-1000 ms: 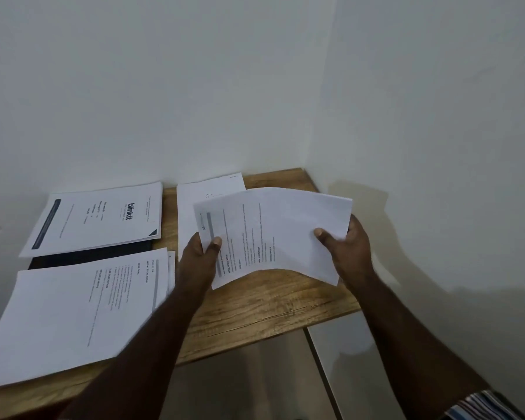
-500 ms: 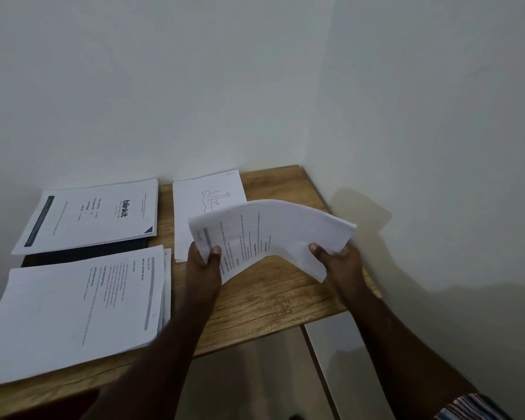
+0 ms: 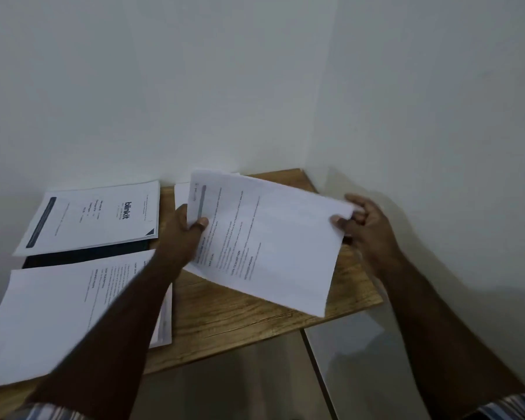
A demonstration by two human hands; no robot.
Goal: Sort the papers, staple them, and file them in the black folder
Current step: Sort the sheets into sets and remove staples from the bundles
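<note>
Both hands are holding a printed sheet (image 3: pixel 273 237) above the wooden worktop (image 3: pixel 240 316): the left hand (image 3: pixel 184 234) is pinching its left edge with the thumb on top, and the right hand (image 3: pixel 364 225) is gripping its right edge with curled fingers. On the worktop's left, a "blinkit" sheet (image 3: pixel 94 216) is lying on the black folder (image 3: pixel 85 254), with another paper stack (image 3: pixel 61 310) lying nearer.

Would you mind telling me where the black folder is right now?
In the head view, the black folder lies on the left of the wooden table, mostly hidden under the blinkit sheet, with the near paper stack just in front.
</note>
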